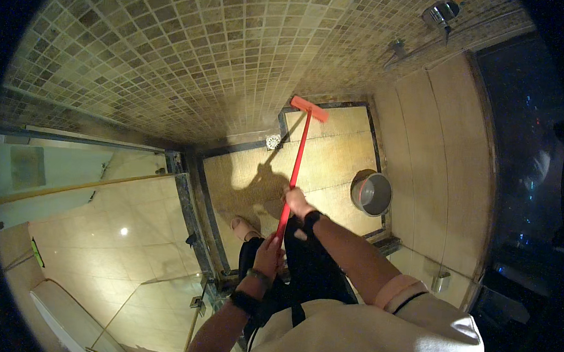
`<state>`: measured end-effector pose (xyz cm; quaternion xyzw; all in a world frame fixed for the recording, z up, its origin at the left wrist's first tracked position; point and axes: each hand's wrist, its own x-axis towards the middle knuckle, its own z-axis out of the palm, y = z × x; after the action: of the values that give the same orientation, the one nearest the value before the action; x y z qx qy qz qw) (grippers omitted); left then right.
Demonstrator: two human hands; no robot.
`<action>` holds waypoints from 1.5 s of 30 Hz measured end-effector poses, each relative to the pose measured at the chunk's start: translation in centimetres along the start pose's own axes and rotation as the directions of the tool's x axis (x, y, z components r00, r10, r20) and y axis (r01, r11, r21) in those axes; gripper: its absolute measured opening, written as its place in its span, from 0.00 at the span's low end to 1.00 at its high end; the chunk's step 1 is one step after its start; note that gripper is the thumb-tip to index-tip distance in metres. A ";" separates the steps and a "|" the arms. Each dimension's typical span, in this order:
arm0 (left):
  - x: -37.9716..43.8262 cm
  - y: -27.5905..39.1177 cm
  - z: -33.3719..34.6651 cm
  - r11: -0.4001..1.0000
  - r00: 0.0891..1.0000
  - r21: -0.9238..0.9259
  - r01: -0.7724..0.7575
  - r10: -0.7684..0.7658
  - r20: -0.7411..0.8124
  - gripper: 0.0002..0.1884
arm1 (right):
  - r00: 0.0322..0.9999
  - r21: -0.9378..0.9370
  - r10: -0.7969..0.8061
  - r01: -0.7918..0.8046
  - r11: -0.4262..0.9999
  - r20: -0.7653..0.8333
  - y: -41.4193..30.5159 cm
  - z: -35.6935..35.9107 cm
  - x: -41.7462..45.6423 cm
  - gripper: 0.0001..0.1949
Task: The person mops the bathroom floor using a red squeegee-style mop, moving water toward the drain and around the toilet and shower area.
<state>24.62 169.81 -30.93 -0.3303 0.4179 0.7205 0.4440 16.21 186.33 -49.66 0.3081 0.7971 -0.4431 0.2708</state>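
Both hands grip the red pole of a long-handled floor scrub brush (300, 151). Lower on the pole, close to my body, is my left hand (270, 256), its fingers wrapped around the shaft. Farther up, my right hand (298, 202) is closed around the pole and slightly blurred. The orange-red brush head (309, 109) lies at the far end of the ribbed shower floor (332, 154), by the foot of the mosaic-tiled wall (212, 45). A white round drain cover (273, 141) sits left of the pole, near the wall.
A grey bucket (374, 195) stands on the floor at right, beside the plain tiled wall (434, 159). A chrome shower fitting (441, 14) is mounted upper right. Dark stone edging (193, 219) and glass panels (159, 284) border the left side. My foot (243, 228) is on the shower floor.
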 end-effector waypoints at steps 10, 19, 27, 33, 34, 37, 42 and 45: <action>-3.2 -3.0 -2.5 0.962 0.997 -0.263 0.074 -0.073 0.012 0.21 | 0.933 -0.281 -0.339 0.296 0.913 -0.120 -0.3 2.6 -4.0 0.07; -2.3 0.8 2.7 0.887 0.975 -0.415 0.205 -0.148 0.165 0.20 | 0.985 0.182 -0.030 0.062 0.981 -0.169 4.9 1.6 3.7 0.10; -12.5 -3.3 -6.7 0.985 0.995 0.144 0.097 -0.100 0.015 0.20 | 0.946 0.435 0.249 -0.317 0.843 0.206 -1.1 7.9 -16.0 0.14; -14.9 -2.0 -6.4 0.767 0.956 0.571 -0.293 0.219 0.196 0.20 | 0.934 0.651 0.205 -0.353 0.672 0.294 -0.7 6.5 -18.5 0.14; -13.9 -1.7 -5.6 0.742 0.943 0.582 -0.333 0.254 0.216 0.20 | 0.944 0.621 0.184 -0.321 0.715 0.275 -0.8 5.5 -17.5 0.13; -11.2 -0.8 -3.3 0.712 0.938 0.611 -0.346 0.282 0.202 0.21 | 0.953 0.623 0.177 -0.296 0.724 0.247 -0.7 3.5 -14.7 0.14; -8.5 -0.2 -2.3 0.930 0.996 0.358 0.082 -0.092 0.011 0.23 | 0.942 0.670 0.255 -0.333 0.663 0.217 -0.7 1.9 -12.7 0.16; -7.9 -1.0 -3.0 0.897 0.997 0.443 0.010 -0.045 0.070 0.23 | 0.920 0.695 0.289 -0.390 0.603 0.265 0.2 1.7 -13.5 0.14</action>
<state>28.95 164.52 -25.80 -0.1984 0.5480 0.6130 0.5335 25.55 181.52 -41.01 0.5081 0.4578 -0.6846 0.2521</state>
